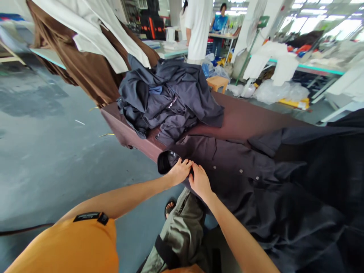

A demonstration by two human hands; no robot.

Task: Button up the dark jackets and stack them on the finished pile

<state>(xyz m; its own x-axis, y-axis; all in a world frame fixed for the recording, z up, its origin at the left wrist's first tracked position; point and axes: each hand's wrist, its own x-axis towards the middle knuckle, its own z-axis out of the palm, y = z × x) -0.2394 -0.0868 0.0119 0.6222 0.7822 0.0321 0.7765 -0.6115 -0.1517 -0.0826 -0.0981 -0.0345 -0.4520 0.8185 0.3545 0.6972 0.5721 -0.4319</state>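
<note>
A dark buttoned shirt point(227, 161) lies stretched along the brown-covered table, its collar point(164, 162) toward the left end and a row of pale snaps or buttons down its front. Near that collar, my left hand point(179, 171) pinches the shirt's front edge with bent fingers. Close against it, fingertips almost meeting, my right hand point(200, 181) grips the same edge. Whatever small part lies between the fingertips is hidden. A label with light lettering shows inside the collar.
A heap of dark garments point(170, 94) sits on the brown table cover point(244, 113) beyond the shirt. Brown and white cloth point(68, 49) hangs at the back left. A wooden stool point(217, 82) and a fan stand farther off. Other people are in the background.
</note>
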